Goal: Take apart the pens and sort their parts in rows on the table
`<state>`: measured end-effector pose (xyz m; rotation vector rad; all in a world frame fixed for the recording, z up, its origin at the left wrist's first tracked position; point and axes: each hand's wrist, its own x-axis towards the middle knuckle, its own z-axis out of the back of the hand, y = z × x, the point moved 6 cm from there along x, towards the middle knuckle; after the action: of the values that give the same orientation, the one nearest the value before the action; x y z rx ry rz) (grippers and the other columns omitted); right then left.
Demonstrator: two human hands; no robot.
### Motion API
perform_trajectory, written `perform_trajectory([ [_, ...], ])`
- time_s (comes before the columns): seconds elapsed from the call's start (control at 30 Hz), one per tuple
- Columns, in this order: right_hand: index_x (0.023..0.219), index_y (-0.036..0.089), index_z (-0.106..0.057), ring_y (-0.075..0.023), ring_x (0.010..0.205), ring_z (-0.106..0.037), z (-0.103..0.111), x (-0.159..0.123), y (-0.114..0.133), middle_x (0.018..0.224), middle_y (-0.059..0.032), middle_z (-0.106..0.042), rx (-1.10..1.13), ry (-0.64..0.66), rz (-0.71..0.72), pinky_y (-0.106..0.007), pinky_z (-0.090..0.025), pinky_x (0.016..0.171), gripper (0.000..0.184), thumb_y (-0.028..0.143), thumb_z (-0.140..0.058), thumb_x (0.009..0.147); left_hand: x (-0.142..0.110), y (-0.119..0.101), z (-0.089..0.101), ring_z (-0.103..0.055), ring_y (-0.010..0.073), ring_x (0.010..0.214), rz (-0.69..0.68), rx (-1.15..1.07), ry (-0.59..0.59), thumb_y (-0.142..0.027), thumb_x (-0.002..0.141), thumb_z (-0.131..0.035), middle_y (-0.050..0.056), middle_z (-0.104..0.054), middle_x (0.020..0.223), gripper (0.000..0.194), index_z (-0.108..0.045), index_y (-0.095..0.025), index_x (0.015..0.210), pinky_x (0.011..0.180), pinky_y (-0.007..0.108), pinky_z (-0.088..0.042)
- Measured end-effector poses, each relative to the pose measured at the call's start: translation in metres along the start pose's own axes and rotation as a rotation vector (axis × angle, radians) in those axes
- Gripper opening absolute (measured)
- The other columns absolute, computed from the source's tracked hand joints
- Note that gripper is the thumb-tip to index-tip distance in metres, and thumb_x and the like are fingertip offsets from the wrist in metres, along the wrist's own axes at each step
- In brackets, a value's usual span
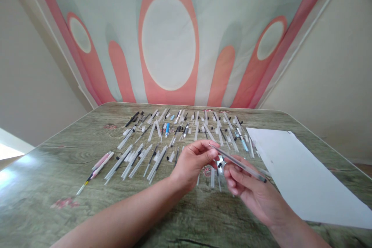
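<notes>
A slim clear pen [238, 162] with a dark end slants between my two hands above the table. My right hand [252, 186] is closed around its barrel, the dark end pointing toward the lower right. At the upper, pointed end, the thumb and index finger of my left hand [193, 161] are pinched together. A small shiny white and black piece [221, 164] shows between the hands, too blurred to name. Just beyond my hands lie rows of pen parts: clear barrels [142, 161], dark refills [151, 159] and small caps [171, 157]. Some parts are hidden behind my hands.
White paper sheets [302, 178] lie on the right of the wood-patterned table [87, 143]. A pink-and-white pen with a yellow part [94, 170] is at the left. Blue pen parts [167, 130] lie among the rows. A patterned wall covering [168, 42] rises behind the table.
</notes>
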<state>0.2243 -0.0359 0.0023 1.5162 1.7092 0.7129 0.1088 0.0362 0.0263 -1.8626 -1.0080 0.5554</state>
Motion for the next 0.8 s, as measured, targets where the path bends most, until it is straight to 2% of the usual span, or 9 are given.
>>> perform_trajectory([
  [0.1,0.095,0.019,-0.064,-0.0108,0.060,-0.051,0.010,0.004,0.005,0.078,-0.0029,-0.062,-0.068,-0.045,0.005,-0.021,-0.040,0.050,0.020,0.031,-0.066,0.078,0.006,0.000,0.010,-0.055,0.0092,0.063,0.028,-0.028,-0.037,-0.029,0.070,-0.071,0.000,-0.058,0.070,0.023,-0.064,-0.014,0.086,0.058,0.022,-0.045],
  [0.2,0.102,0.018,-0.061,-0.0144,0.065,-0.053,0.008,0.004,0.007,0.083,-0.0060,-0.062,-0.171,-0.014,-0.009,-0.023,-0.040,0.049,0.033,0.045,-0.051,0.086,0.007,0.000,0.015,-0.054,0.0085,0.064,0.017,0.037,-0.042,-0.029,0.070,-0.070,0.000,-0.058,0.074,0.023,-0.063,-0.014,0.086,0.058,0.021,-0.044],
  [0.33,0.099,0.020,-0.061,-0.0109,0.054,-0.046,-0.004,-0.003,0.016,0.069,0.0004,-0.054,-0.480,0.066,0.035,-0.022,-0.037,0.046,0.032,0.047,-0.050,0.086,0.004,0.006,0.014,-0.054,0.0091,0.066,0.006,0.165,-0.016,-0.031,0.073,-0.067,0.003,-0.059,0.080,0.029,-0.061,-0.013,0.094,0.060,0.022,-0.045],
  [0.4,0.098,0.021,-0.061,-0.0099,0.050,-0.043,0.002,-0.005,0.032,0.064,0.0028,-0.049,-0.622,-0.004,0.124,-0.022,-0.035,0.045,0.030,0.046,-0.051,0.085,0.003,0.010,0.010,-0.056,0.0113,0.071,0.019,0.285,0.005,-0.031,0.074,-0.066,0.005,-0.060,0.090,0.037,-0.056,-0.014,0.106,0.060,0.023,-0.046],
  [0.47,0.103,0.021,-0.060,-0.0110,0.055,-0.045,0.020,-0.008,0.058,0.068,0.0021,-0.051,-0.722,-0.160,0.281,-0.023,-0.037,0.049,0.031,0.045,-0.050,0.086,0.004,0.012,0.003,-0.057,0.0133,0.075,-0.018,0.526,0.030,-0.030,0.076,-0.063,0.006,-0.061,0.095,0.036,-0.056,-0.017,0.109,0.062,0.024,-0.047],
  [0.53,0.104,0.020,-0.061,-0.0112,0.057,-0.046,0.043,-0.012,0.087,0.071,0.0011,-0.053,-0.767,-0.366,0.483,-0.023,-0.039,0.051,0.031,0.043,-0.053,0.084,0.009,0.014,-0.015,-0.058,0.0143,0.080,-0.138,0.844,0.117,-0.026,0.078,-0.060,0.005,-0.063,0.091,0.021,-0.062,-0.018,0.098,0.069,0.026,-0.046],
  [0.63,0.100,0.019,-0.063,-0.0103,0.056,-0.044,0.073,-0.018,0.112,0.072,0.0000,-0.054,-0.696,-0.563,0.699,-0.022,-0.038,0.048,0.030,0.043,-0.054,0.083,0.022,0.030,-0.058,-0.057,0.0160,0.085,-0.375,1.245,0.370,-0.021,0.081,-0.054,0.004,-0.064,0.086,0.013,-0.067,-0.019,0.085,0.079,0.028,-0.044],
  [0.7,0.098,0.019,-0.063,-0.0095,0.054,-0.043,0.082,-0.017,0.114,0.071,0.0004,-0.053,-0.631,-0.577,0.731,-0.021,-0.037,0.046,0.029,0.042,-0.056,0.083,0.036,0.047,-0.089,-0.057,0.0178,0.087,-0.503,1.441,0.497,-0.020,0.082,-0.052,0.004,-0.064,0.086,0.016,-0.067,-0.020,0.089,0.080,0.031,-0.044],
  [0.8,0.096,0.019,-0.064,-0.0088,0.052,-0.043,0.084,-0.012,0.110,0.068,0.0012,-0.053,-0.557,-0.531,0.700,-0.020,-0.036,0.043,0.028,0.041,-0.057,0.082,0.062,0.073,-0.126,-0.056,0.0222,0.088,-0.607,1.664,0.580,-0.022,0.078,-0.056,0.005,-0.064,0.087,0.014,-0.066,-0.020,0.088,0.076,0.035,-0.045],
])
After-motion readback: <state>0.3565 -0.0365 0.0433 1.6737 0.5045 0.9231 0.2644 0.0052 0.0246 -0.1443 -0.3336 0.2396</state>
